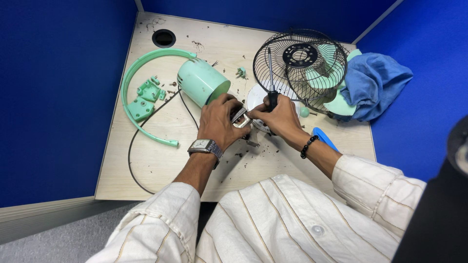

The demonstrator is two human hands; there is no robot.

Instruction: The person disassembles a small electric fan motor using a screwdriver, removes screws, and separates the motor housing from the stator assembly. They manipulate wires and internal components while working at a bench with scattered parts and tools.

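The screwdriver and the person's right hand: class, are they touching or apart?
Touching. The head view shows the right hand wrapped around the black handle of the screwdriver, whose shaft sticks up past the fingers with no gap.

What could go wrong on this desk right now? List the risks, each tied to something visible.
1. The screwdriver in the right hand works close to the left hand gripping the small metal part; a slip could jab the fingers.
2. Loose screws and debris scattered by the mint brackets may be lost or swept off.
3. The black cord loops past the desk edge and might snag a sleeve.
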